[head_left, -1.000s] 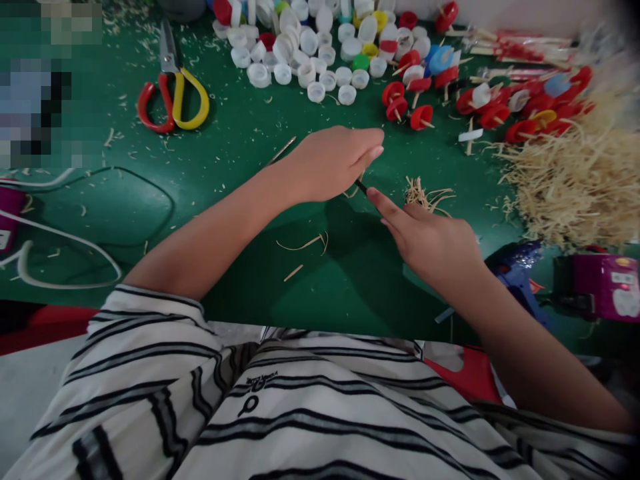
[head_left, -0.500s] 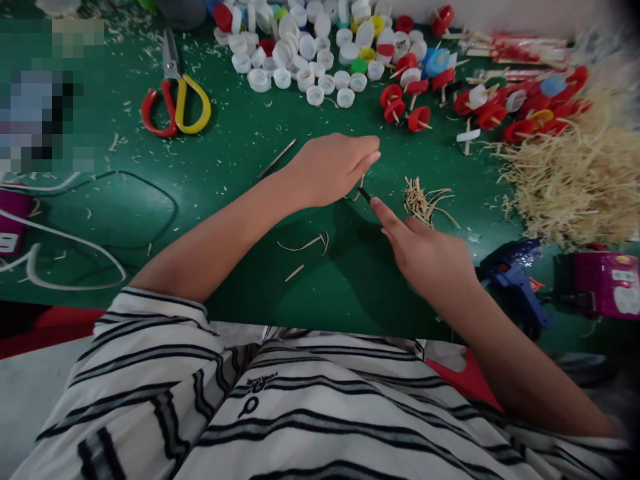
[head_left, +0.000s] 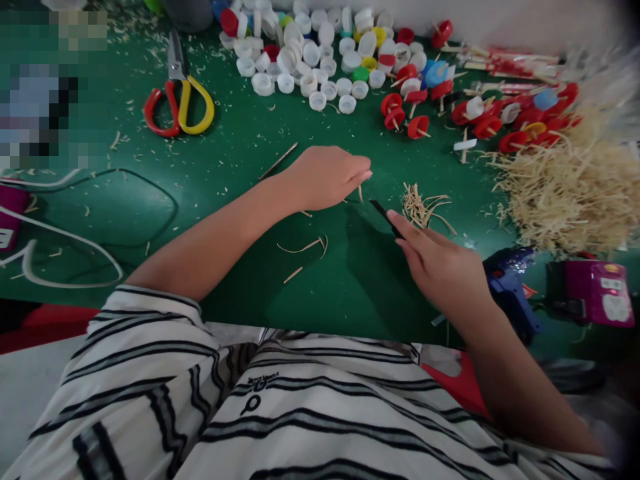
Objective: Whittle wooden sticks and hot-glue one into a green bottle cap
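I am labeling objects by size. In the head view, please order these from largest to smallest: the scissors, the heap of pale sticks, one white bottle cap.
1. Heap of pale sticks, largest.
2. Scissors.
3. White bottle cap, smallest.
All lie at similar distance, so the order looks safe.

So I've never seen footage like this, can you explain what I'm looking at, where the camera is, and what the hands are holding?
There is no machine here: a person wearing a striped shirt works with bare hands, and the one camera sits on their head, looking down at a green table. The left hand pinches a small stick. The right hand holds a dark blade. On the table lie scissors, bottle caps, red caps on sticks, a pile of shavings and a blue glue gun.
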The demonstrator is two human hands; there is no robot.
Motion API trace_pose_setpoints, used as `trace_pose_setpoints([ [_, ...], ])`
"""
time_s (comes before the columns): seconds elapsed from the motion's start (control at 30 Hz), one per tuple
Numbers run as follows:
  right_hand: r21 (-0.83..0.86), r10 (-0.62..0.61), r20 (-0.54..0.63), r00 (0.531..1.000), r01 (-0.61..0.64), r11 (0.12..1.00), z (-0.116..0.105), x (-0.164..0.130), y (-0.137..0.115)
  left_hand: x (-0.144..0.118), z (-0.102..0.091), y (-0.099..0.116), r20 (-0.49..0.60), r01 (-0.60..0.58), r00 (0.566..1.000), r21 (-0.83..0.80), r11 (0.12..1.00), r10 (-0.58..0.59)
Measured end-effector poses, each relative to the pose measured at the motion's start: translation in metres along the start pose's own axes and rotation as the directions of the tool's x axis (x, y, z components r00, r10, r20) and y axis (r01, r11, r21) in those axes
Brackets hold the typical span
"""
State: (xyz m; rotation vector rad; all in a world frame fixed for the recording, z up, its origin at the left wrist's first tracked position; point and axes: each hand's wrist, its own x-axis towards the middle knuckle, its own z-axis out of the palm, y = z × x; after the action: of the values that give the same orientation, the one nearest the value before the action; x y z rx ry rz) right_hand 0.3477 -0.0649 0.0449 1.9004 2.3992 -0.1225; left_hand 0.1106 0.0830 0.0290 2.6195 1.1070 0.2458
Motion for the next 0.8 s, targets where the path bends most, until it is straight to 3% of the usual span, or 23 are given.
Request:
trace_pose_setpoints([
  [0.13,0.065,-0.046,-0.006,0.999,0.046,0.997,-0.003,0.0,0.004,-0.005,-0.02,-0.002,0.054,-0.003,0.999,-0.038,0.999,0.005],
  [0.33,-0.045,-0.15,0.045,0.988,0.152,0.987,-0.002,0.008,0.003,-0.014,-0.054,0.015,0.304,0.069,0.947,0.104,0.992,-0.098],
  [0.5,-0.177,-0.281,0.088,0.956,0.292,0.94,-0.002,0.018,-0.003,-0.014,-0.052,0.022,0.369,0.097,0.913,0.218,0.971,-0.174],
  [0.67,-0.245,-0.288,0.08,0.954,0.299,0.922,-0.001,0.031,-0.008,-0.013,-0.048,0.023,0.401,0.091,0.896,0.257,0.962,-0.192],
  [0.8,-0.208,-0.25,0.122,0.96,0.271,0.94,-0.001,0.036,-0.015,-0.013,-0.051,0.024,0.435,0.09,0.879,0.255,0.963,-0.197],
])
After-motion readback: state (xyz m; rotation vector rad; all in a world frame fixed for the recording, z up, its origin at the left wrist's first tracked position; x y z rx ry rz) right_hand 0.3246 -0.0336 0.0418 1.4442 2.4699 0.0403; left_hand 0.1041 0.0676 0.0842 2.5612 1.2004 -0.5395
